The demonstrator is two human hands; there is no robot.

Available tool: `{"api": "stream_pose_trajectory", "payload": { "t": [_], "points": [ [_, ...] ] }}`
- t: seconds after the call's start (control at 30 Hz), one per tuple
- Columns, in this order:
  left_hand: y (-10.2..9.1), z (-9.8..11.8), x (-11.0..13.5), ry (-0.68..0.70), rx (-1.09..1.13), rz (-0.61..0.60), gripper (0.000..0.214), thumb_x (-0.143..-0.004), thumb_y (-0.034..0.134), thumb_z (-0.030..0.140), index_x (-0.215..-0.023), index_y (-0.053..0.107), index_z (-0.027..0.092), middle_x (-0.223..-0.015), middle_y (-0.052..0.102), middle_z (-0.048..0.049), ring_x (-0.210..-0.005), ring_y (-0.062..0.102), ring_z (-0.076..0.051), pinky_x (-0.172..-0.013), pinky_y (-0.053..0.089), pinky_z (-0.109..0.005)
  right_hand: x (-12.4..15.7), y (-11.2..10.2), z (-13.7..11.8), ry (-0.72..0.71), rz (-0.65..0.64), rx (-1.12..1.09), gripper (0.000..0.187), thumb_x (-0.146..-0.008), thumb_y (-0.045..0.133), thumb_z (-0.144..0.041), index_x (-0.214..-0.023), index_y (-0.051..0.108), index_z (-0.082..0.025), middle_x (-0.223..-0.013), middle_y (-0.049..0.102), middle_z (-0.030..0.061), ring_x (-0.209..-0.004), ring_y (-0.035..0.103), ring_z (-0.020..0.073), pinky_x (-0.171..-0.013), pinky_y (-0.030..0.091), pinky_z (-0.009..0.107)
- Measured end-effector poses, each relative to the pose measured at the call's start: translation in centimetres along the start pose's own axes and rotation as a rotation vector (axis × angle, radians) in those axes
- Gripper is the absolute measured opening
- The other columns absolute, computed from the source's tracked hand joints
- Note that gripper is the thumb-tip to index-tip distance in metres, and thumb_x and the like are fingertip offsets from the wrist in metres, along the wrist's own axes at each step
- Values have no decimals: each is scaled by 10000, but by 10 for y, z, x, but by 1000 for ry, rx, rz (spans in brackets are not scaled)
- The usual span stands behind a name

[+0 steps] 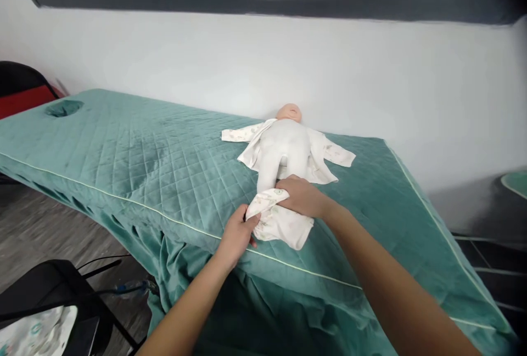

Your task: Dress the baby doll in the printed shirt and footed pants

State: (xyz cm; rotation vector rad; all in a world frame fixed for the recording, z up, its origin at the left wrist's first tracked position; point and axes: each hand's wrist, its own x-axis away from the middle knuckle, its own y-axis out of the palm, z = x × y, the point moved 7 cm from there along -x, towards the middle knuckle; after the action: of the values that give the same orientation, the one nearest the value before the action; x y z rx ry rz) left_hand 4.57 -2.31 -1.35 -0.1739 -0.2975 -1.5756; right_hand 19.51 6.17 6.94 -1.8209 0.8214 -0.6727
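A baby doll with a pale cloth body and a pink head lies on its back on the green quilted bed. Under it spreads an open white printed baby garment, sleeves out to both sides. My left hand is closed, pinching the edge of the garment's leg part near the bed's front edge. My right hand is closed on the same cloth at the doll's leg, holding the bunched fabric around it.
The bed has a face hole at its far left and stands against a white wall under a dark window frame. A black stand with a printed cloth sits at lower left on the wooden floor. A red and black chair stands far left.
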Motion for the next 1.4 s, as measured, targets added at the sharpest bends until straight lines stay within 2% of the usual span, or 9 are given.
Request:
{"api": "stream_pose_trajectory", "payload": {
  "t": [0.17,0.3,0.4,0.53,0.67,0.83,1.0,1.17,1.4],
  "points": [
    [-3,3,3,-9,2,-51,380,-776,717,527,-833,589,174,-744,535,20,-620,522,-116,-481,487,-232,2,5,4,19,28,-7,150,-911,644,-326,-924,713,-194,-988,736,87,-1025,614,274,-885,397,333],
    [5,10,3,-56,60,-229,346,-730,773,389,-932,608,162,-833,607,-7,-696,567,-129,-537,510,-233,5,7,11,48,76,-76,125,-903,633,-307,-925,700,-204,-1008,736,56,-1048,608,245,-850,409,296],
    [8,16,-6,-19,45,-272,310,-716,744,294,-953,595,160,-820,614,-4,-658,565,-124,-531,504,-240,7,6,14,52,102,-131,114,-894,629,-294,-898,684,-195,-969,729,48,-1032,611,225,-830,413,275],
    [4,22,-30,85,-126,-220,192,-701,643,213,-875,569,179,-690,567,43,-518,508,-97,-465,427,-217,8,6,15,47,121,-180,97,-877,644,-288,-883,678,-197,-948,723,41,-1031,611,220,-820,414,265],
    [-9,32,-56,252,-301,-66,95,-682,584,176,-767,546,194,-583,504,74,-479,456,-91,-465,352,-200,6,7,16,93,135,-145,93,-884,620,-266,-829,653,-198,-886,706,44,-970,620,216,-774,401,266],
    [-18,45,-78,476,-353,98,124,-726,602,182,-844,639,176,-758,639,23,-732,574,-141,-674,447,-233,3,6,14,147,141,-119,171,-907,609,-326,-794,617,-197,-876,690,59,-949,618,235,-743,381,287],
    [-17,55,-84,607,-327,208,201,-792,562,184,-957,678,174,-931,717,-34,-870,635,-174,-798,488,-272,7,1,21,204,140,-334,146,-864,661,-311,-943,638,-191,-1021,699,61,-974,631,236,-789,429,297],
    [-8,63,-90,641,-332,220,201,-824,538,187,-980,665,182,-944,715,-37,-882,642,-173,-812,489,-273,13,-1,25,250,184,-540,188,-876,611,-294,-1042,608,-205,-1051,703,33,-976,644,228,-819,460,313],
    [-3,66,-122,602,-250,221,186,-816,560,195,-971,663,182,-929,718,-34,-885,655,-175,-842,496,-280,3,-7,39,411,308,-404,125,-899,539,-335,-960,560,-228,-1021,698,37,-963,644,255,-793,438,327]
  ]
}}
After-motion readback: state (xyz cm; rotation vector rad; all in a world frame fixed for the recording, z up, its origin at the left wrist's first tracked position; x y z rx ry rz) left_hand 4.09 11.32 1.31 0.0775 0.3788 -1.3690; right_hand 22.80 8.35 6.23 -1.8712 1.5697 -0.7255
